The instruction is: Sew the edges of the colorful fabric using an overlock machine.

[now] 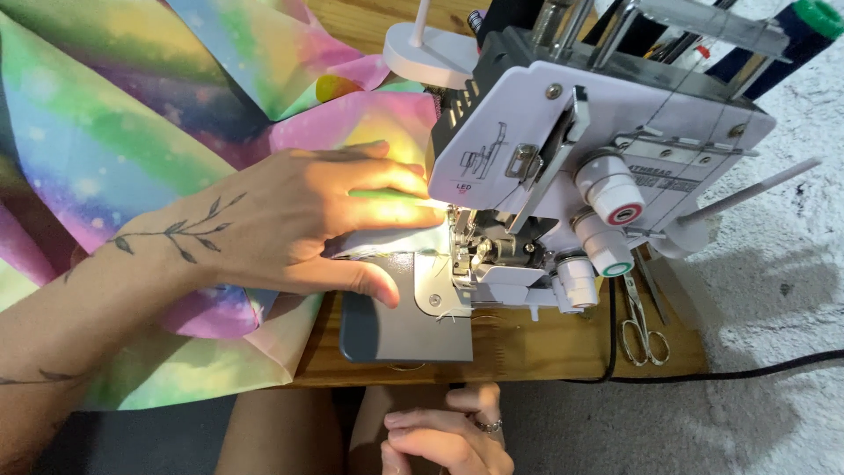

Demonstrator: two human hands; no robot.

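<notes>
Skin-toned and loosely curled, the right hand rests at 6 o'clock, below the table's near edge, a ring on one finger; its grip is slack and closes on nothing that shows. Just above it runs the wooden table, which carries a white overlock sewing machine toward 1 o'clock. A dark grey flat bed plate juts out at the machine's near left corner.

The left hand, a leaf tattoo along its wrist, lies flat with fingers spread on the rainbow-coloured fabric, thumb on the bed plate's edge and fingertips close beside the presser foot, lit by the machine's lamp. Its grip is released: it presses down and clasps nothing. The fabric spreads from the foot out to 9 and 11 o'clock, with a fold hanging over the table edge at 7 o'clock.

To guide the cloth well here, I judge the flat palm should stay light, steering the edge straight to the foot without pulling, fingertips kept clear of the blade and needles. The loose bulk at the left wants supporting so that its weight does not drag the seam.

Small silver scissors lie at 4 o'clock of the machine, beside a black cable. Farther back, at 1 o'clock, stand dark thread cones.
</notes>
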